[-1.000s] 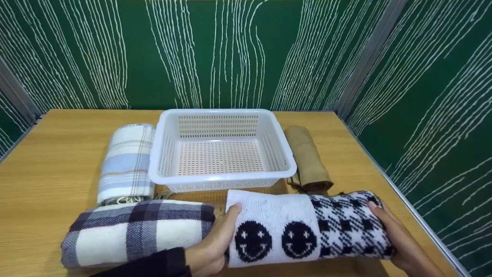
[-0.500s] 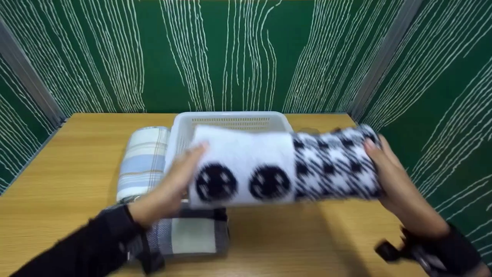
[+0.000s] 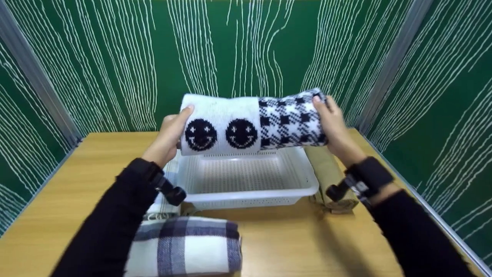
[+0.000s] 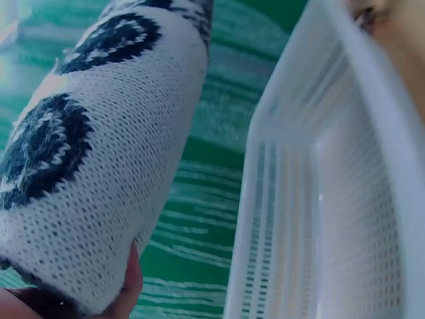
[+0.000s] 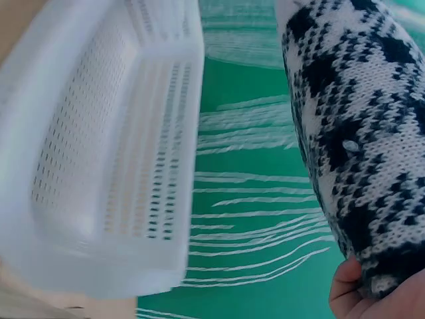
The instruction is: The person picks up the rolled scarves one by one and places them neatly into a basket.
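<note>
Black-and-white in knit — gripped at its nine o'clock end by the left hand (image 3: 167, 132), at its three o'clock end by the right hand (image 3: 338, 127). Held up off the bench (image 3: 276, 242) as a patterned roll (image 3: 255, 111), apart from the white basket (image 3: 250, 195). At the basket's three o'clock, a tan roll (image 3: 326, 169); at seven — a plaid roll (image 3: 200, 250).

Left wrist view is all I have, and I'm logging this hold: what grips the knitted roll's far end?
Observer: The right hand grips the knitted roll there.
Operator: What lies left of the basket?
Observer: A pale roll, partly hidden in the head view.
Operator: And on the near side?
Observer: A plaid bundle lies on the table, towards the near left.
</note>
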`<control>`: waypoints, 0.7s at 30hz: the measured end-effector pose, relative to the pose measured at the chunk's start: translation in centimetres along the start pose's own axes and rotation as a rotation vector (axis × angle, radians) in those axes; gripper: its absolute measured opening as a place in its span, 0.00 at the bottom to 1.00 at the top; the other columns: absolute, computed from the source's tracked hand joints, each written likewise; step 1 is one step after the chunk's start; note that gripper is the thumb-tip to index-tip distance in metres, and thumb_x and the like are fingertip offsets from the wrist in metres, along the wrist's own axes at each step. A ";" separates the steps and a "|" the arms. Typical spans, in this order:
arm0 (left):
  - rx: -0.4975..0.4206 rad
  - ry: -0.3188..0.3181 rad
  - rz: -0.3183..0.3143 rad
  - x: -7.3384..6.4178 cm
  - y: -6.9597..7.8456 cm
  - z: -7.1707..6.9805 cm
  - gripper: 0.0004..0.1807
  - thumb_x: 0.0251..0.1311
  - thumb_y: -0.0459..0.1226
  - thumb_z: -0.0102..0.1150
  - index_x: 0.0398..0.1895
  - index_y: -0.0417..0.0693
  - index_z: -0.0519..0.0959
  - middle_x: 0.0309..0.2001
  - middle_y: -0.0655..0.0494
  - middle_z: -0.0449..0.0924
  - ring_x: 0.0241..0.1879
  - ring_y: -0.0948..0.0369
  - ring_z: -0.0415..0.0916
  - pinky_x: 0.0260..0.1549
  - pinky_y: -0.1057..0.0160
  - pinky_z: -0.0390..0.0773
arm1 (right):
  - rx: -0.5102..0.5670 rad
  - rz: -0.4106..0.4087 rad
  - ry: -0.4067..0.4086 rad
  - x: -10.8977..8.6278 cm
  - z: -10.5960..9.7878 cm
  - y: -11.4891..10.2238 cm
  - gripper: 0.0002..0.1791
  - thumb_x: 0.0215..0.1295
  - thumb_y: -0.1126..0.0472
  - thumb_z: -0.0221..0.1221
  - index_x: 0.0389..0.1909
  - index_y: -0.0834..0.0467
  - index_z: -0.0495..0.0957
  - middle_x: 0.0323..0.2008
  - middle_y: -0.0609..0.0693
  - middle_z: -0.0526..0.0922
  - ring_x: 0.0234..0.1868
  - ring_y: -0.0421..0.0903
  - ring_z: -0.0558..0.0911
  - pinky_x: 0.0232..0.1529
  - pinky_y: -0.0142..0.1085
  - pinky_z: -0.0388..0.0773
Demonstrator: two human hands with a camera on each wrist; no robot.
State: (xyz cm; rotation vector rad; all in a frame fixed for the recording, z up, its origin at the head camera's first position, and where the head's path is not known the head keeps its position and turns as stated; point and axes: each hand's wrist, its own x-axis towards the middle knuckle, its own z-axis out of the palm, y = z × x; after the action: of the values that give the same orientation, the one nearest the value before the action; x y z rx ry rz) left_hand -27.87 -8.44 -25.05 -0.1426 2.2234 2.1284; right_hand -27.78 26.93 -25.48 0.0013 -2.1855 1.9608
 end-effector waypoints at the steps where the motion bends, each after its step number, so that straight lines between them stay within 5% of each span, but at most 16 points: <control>1: -0.010 0.014 -0.009 0.7 -0.7 0.0 0.19 0.66 0.55 0.49 0.38 0.48 0.73 0.38 0.52 0.76 0.37 0.59 0.73 0.43 0.60 0.74 | -0.009 0.022 -0.005 0.6 0.3 0.7 0.28 0.70 0.40 0.47 0.66 0.46 0.61 0.56 0.54 0.68 0.50 0.49 0.73 0.52 0.46 0.73; 6: 0.011 0.079 -0.066 3.5 -4.4 0.0 0.21 0.68 0.52 0.49 0.40 0.41 0.71 0.41 0.50 0.70 0.42 0.57 0.68 0.48 0.61 0.70 | -0.062 0.126 -0.047 2.6 1.6 4.6 0.32 0.72 0.41 0.43 0.72 0.49 0.53 0.63 0.59 0.63 0.57 0.54 0.68 0.56 0.49 0.70; 11: 0.076 0.059 -0.122 5.0 -6.5 -0.1 0.30 0.70 0.49 0.42 0.61 0.31 0.63 0.56 0.44 0.64 0.56 0.53 0.61 0.59 0.57 0.62 | -0.126 0.177 -0.090 3.8 2.6 7.2 0.29 0.75 0.45 0.39 0.71 0.54 0.54 0.64 0.60 0.62 0.62 0.57 0.64 0.61 0.51 0.64; 16: 0.077 0.007 -0.211 5.8 -6.2 0.0 0.32 0.69 0.44 0.36 0.72 0.36 0.51 0.69 0.42 0.52 0.66 0.50 0.50 0.64 0.44 0.55 | -0.198 0.204 -0.130 5.1 3.0 7.7 0.32 0.76 0.46 0.36 0.74 0.58 0.48 0.71 0.60 0.53 0.70 0.55 0.53 0.69 0.48 0.50; 21: 0.060 -0.035 -0.247 6.4 -4.8 0.4 0.24 0.65 0.40 0.35 0.63 0.40 0.59 0.60 0.46 0.58 0.55 0.52 0.59 0.55 0.51 0.64 | -0.226 0.278 -0.168 6.3 2.7 7.0 0.36 0.76 0.44 0.34 0.75 0.57 0.38 0.73 0.60 0.46 0.72 0.56 0.49 0.70 0.47 0.46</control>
State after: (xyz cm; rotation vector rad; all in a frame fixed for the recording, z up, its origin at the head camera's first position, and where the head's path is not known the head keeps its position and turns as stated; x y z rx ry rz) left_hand -33.68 -8.44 -30.56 -0.3543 2.1215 1.9200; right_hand -35.27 25.98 -31.66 -0.1882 -2.6309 1.8939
